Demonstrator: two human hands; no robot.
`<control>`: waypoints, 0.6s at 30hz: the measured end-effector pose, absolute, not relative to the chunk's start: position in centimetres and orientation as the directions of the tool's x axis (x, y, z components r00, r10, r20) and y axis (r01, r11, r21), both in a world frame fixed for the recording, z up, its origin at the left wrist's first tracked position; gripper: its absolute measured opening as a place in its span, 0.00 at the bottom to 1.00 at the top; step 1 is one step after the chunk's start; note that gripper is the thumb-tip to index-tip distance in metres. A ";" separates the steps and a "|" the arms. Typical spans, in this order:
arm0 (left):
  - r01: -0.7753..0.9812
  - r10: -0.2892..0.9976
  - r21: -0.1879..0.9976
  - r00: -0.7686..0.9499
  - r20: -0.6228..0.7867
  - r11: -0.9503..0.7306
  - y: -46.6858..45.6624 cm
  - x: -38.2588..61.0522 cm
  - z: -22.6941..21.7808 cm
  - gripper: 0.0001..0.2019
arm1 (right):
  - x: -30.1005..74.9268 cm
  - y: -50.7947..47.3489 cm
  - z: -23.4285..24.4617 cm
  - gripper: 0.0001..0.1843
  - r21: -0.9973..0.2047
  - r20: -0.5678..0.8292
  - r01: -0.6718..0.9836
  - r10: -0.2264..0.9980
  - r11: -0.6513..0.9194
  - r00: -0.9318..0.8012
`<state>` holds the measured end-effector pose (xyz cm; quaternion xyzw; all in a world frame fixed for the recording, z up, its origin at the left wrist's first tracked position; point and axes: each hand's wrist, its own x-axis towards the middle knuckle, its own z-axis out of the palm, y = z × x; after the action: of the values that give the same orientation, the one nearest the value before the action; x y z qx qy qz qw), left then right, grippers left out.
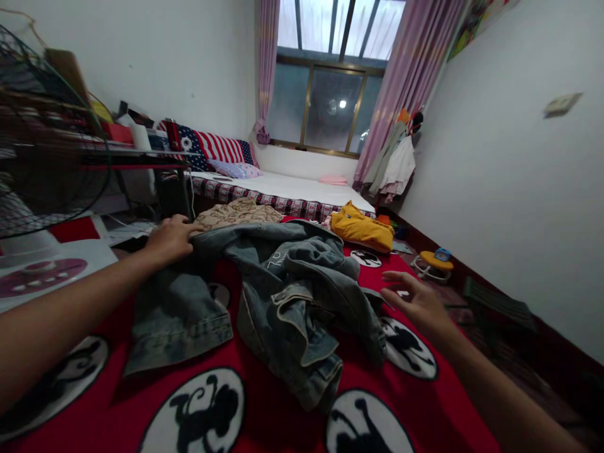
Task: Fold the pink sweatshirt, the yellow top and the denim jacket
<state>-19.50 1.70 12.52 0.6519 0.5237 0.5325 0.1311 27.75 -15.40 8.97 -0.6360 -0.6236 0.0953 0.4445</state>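
Observation:
A crumpled blue denim jacket lies on a red blanket printed with black-and-white round figures. My left hand is closed on the jacket's far left edge, fingers curled into the cloth. My right hand hovers open just right of the jacket, fingers spread, touching nothing. A beige patterned garment lies behind the jacket and a yellow garment sits at the blanket's far right corner.
A black fan stands at the left beside a cluttered shelf. A second bed runs under the window. Clothes hang by the pink curtain. A small yellow stool stands on the floor at right.

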 end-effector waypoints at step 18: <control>0.755 0.866 0.428 0.398 0.303 -0.497 -5.6 -13.8 9.4 0.19 | 26.8 -12.0 12.5 0.24 -0.721 0.539 0.609 0.820 0.330 0.192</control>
<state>-13.83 -5.56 9.35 0.8286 0.4890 0.2486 0.1116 26.80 -11.96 12.54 -0.5697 -0.6273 0.1013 0.5212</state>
